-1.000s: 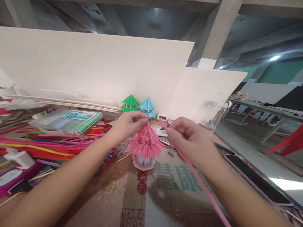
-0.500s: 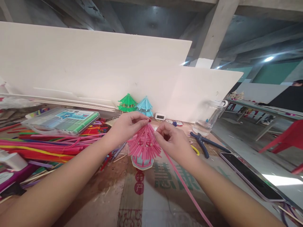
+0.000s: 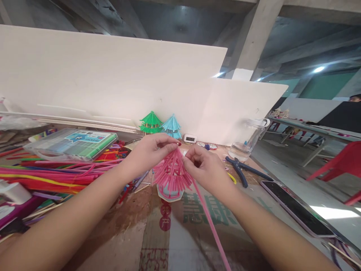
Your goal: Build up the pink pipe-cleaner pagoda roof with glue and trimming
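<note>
A pink pavilion model (image 3: 172,173) with two fringed roof tiers stands on a pale base in front of me. My left hand (image 3: 153,150) pinches the tip of its roof, where a small dark red piece shows between thumb and finger. At the right side of the roof is my right hand (image 3: 203,163), its fingers curled and closed around the upper end of a long pink strip (image 3: 210,222). That strip hangs down toward the bottom edge of the view. Behind the hands stand a green model (image 3: 151,122) and a light blue model (image 3: 172,126).
Coloured strips (image 3: 53,177) and a clear marker case (image 3: 73,145) lie left. Pliers (image 3: 239,169), a glass jug (image 3: 246,139) and a phone (image 3: 296,209) are right. A small clock (image 3: 190,139) stands before the white board (image 3: 113,79).
The loose lower part of the pink strip has swung left. Both hands keep nearly the same places at the roof, and the view has shifted slightly.
</note>
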Available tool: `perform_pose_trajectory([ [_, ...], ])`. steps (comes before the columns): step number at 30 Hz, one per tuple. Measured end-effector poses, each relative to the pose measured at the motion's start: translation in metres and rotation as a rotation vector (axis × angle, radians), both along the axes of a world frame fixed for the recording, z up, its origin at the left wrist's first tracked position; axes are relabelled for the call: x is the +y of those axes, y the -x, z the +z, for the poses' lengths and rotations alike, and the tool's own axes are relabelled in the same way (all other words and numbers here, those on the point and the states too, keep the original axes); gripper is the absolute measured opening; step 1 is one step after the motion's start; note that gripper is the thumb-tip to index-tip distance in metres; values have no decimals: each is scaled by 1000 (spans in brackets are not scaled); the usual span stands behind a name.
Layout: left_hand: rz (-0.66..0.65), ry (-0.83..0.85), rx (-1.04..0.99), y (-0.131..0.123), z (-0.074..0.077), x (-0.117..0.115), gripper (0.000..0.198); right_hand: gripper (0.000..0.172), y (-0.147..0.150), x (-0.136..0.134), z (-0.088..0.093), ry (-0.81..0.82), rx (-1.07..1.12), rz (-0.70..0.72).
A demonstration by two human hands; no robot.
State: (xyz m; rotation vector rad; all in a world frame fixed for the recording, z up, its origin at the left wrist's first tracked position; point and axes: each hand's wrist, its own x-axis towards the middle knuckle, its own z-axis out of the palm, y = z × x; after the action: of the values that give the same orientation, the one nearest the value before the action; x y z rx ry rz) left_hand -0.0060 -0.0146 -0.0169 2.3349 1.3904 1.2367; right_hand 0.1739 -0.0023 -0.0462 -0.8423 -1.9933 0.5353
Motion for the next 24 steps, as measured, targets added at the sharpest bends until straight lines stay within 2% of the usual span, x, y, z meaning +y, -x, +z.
perform_pose_trajectory([
  [8, 0, 58, -51, -2, 0, -2, 30, 15, 2, 1, -2, -12, -30, -1],
  [19, 9, 39, -9, -4, 1, -4, 30, 15, 2, 0, -1, -6, -34, -26],
  [24, 82, 33, -10, -8, 2, -6, 25, 15, 2, -2, -3, -26, -51, -18],
])
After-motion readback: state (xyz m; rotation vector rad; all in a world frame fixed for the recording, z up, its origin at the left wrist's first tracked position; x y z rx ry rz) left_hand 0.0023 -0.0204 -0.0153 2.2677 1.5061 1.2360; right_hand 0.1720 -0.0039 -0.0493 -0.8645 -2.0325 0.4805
